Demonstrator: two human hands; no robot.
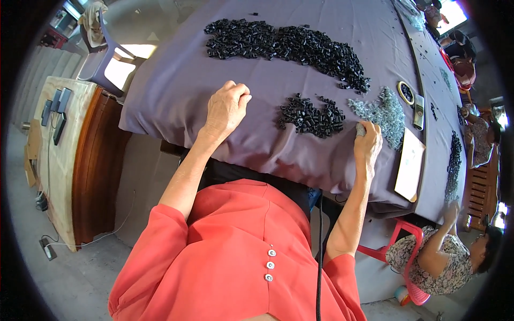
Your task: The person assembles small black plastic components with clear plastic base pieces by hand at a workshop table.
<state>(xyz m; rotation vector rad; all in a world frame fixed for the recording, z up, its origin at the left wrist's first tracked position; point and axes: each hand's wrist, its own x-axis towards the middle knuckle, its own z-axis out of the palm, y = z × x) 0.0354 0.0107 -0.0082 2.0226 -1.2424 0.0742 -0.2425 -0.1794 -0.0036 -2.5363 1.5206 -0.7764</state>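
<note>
My left hand (228, 108) is closed, fingers curled and thumb pressed against them, just above the purple-grey cloth (176, 96). Whatever it may hold is hidden. My right hand (368, 143) is also closed, at the near edge of a pile of small clear pieces (395, 115). A grey covering (360, 129) shows at its thumb side; what lies between those fingers cannot be made out. Between my hands is a small heap of short black tube-like pieces (310, 116). A much longer heap of black pieces (289, 45) stretches across the cloth beyond.
Right of the clear pile lie a tape roll (405, 92), a metallic oblong object (418, 112) and a pale card (410, 166). A person in a floral top (439, 262) sits by a red plastic chair (409, 241) at right. A wooden-sided counter (96, 166) and grey chair (101, 59) stand left.
</note>
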